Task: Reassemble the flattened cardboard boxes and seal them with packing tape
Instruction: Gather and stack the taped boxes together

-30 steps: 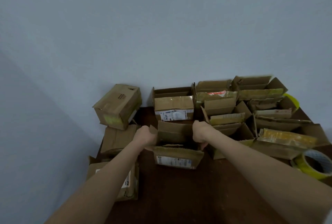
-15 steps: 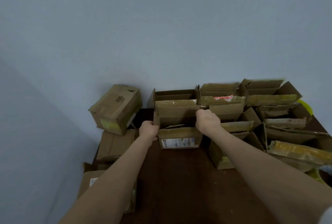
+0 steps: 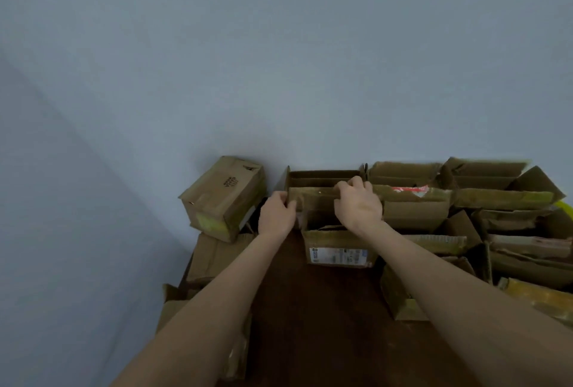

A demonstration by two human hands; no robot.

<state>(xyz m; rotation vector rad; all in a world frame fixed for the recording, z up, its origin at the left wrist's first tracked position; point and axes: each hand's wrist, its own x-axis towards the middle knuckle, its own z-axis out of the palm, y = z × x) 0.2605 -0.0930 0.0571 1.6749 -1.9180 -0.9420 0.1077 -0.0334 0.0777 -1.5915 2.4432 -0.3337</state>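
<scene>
Pale blue-grey wall rises behind a dark brown wooden desk (image 3: 310, 324) crowded with brown cardboard boxes. An open brown cardboard box with a white shipping label (image 3: 338, 247) sits mid-desk, against the back row. The left hand (image 3: 276, 216) grips the left end of the upright flap at its far side. The right hand (image 3: 359, 203) curls its fingers over that flap's top edge. A closed, tilted cardboard box (image 3: 223, 197) sits at far left.

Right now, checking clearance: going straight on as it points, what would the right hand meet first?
Likely the far side of the open brown cardboard box whose flap the right hand grips; depth unclear.
</scene>
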